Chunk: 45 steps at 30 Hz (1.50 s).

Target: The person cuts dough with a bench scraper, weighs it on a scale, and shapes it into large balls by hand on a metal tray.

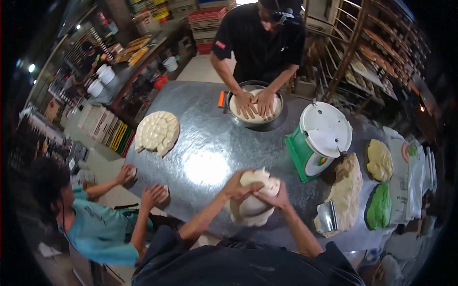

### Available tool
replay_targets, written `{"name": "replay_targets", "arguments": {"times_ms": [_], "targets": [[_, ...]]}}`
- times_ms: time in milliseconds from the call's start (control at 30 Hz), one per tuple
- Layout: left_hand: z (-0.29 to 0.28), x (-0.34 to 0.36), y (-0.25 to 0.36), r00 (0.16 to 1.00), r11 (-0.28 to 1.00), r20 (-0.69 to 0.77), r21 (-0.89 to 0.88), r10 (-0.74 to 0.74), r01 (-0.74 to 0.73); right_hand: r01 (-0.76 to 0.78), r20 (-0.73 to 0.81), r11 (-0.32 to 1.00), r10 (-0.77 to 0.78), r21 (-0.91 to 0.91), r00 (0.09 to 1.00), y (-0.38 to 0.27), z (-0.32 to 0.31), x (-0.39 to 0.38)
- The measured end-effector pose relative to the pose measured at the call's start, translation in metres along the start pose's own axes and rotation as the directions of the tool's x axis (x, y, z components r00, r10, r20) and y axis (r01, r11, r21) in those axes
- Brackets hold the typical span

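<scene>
Close to my body, over the near edge of the metal table, I grip a pale piece of dough [267,185] in both hands. My left hand [240,186] curls around its left side, and my right hand [275,196] closes on its right. Directly below it is a larger pale, rounded mass that looks like dough [250,217], partly covered by my hands. To the right lies a long, rough slab of dough [347,186], with a metal dough scraper [327,217] on its near end. A green scale [298,152] with a round white top stands beyond my right hand.
Across the table [200,133], a co-worker presses dough in a round pan [257,125]. Another, in a teal shirt, handles small dough pieces at left. A scored dough round [157,131] lies far left; yellow dough [379,161], green dough [379,207] and a plastic bag [403,176] line the right.
</scene>
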State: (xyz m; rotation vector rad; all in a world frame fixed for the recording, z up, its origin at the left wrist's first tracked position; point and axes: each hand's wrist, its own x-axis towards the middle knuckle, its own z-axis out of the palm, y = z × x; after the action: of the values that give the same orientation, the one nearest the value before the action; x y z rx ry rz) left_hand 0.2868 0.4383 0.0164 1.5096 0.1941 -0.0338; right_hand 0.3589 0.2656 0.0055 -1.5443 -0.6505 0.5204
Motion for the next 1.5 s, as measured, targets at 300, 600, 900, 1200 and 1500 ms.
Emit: {"name": "replay_targets", "arguments": {"times_ms": [300,600,900,1200,1500], "targets": [[0.076,-0.076,-0.063,0.847,0.780,-0.217,0.545,0.485,-0.308,0.684,0.535,0.446,-0.426,-0.577,0.729,0.025,-0.064,-0.054],[0.032,-0.095,-0.146,0.712,0.616,-0.196,-0.680,-0.674,0.397,-0.507,0.670,0.856,0.319,0.099,0.670,0.130,-0.121,-0.020],[0.031,-0.103,-0.168,0.598,0.786,-0.579,-0.600,-0.554,0.147,-0.567,-0.203,0.812,0.537,-0.139,0.819,0.125,-0.077,-0.062],[-0.021,-0.013,-0.175,0.860,0.493,-0.259,-0.870,-0.440,-0.010,-0.566,0.002,0.729,0.612,0.385,0.790,0.145,-0.010,0.051],[-0.256,0.023,-0.013,0.903,0.196,-0.260,-0.920,0.341,-0.339,0.075,-0.193,0.424,0.243,0.903,0.951,-0.004,0.160,0.247]]}}
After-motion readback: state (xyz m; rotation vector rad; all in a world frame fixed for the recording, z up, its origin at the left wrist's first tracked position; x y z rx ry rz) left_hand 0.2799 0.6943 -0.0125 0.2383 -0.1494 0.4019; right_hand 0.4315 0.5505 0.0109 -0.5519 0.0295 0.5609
